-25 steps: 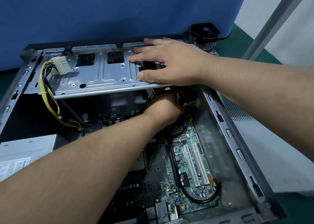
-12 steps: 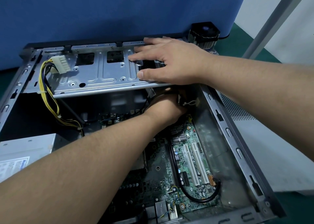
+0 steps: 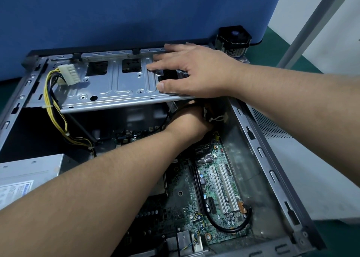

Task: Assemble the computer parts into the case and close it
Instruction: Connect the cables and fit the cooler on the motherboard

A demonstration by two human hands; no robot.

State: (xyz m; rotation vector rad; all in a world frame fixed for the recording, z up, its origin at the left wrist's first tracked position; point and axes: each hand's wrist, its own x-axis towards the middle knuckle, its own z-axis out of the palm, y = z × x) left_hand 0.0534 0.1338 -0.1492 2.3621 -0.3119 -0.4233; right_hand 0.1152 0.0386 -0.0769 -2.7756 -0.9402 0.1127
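Case (image 3: pixel 272 159): open-topped, motherboard (image 3: pixel 218 180) on its floor toward 5 o'clock.
Drive cage (image 3: pixel 109 85): metal plate across the case at 12 o'clock.
Right hand (image 3: pixel 196 71): fingers straight, pressing flat on the cage's right end.
Left hand (image 3: pixel 187 124): reaches under the cage; fingers hidden, grip cannot be told.
Connector (image 3: pixel 71 74): white, on yellow wires, at 10 o'clock.

Bare forearms, bare hands (image 3: pixel 196 71); no sleeves visible

In the case (image 3: pixel 259 151), the motherboard (image 3: pixel 214 188) lies below the drive bracket (image 3: pixel 116 85), power supply (image 3: pixel 29 171) at left.
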